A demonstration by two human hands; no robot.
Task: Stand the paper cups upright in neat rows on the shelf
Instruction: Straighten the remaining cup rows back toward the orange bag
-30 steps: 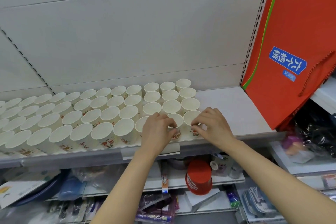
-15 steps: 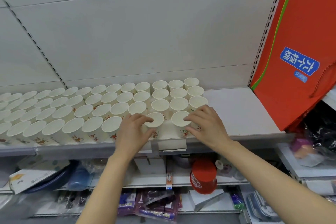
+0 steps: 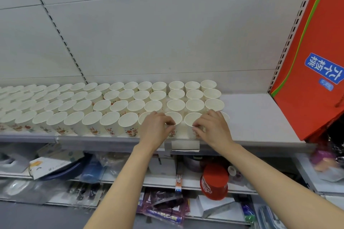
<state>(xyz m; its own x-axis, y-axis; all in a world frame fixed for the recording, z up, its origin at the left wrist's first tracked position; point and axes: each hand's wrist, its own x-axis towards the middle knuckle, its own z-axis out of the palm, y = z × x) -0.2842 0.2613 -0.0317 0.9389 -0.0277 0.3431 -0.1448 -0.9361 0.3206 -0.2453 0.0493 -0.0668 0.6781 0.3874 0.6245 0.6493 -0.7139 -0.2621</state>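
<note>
- My left hand (image 3: pixel 155 128) pinches the rim of a front-row cup (image 3: pixel 174 120).
- My right hand (image 3: pixel 214 128) pinches the next cup (image 3: pixel 192 119), just right.
- Beyond both: paper cups (image 3: pixel 119 98) upright in rows across the shelf (image 3: pixel 256 117).

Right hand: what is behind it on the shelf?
Behind the right hand a front-row paper cup shows only a sliver of rim; the rest is covered. Further back stand upright cups on the shelf.
</note>
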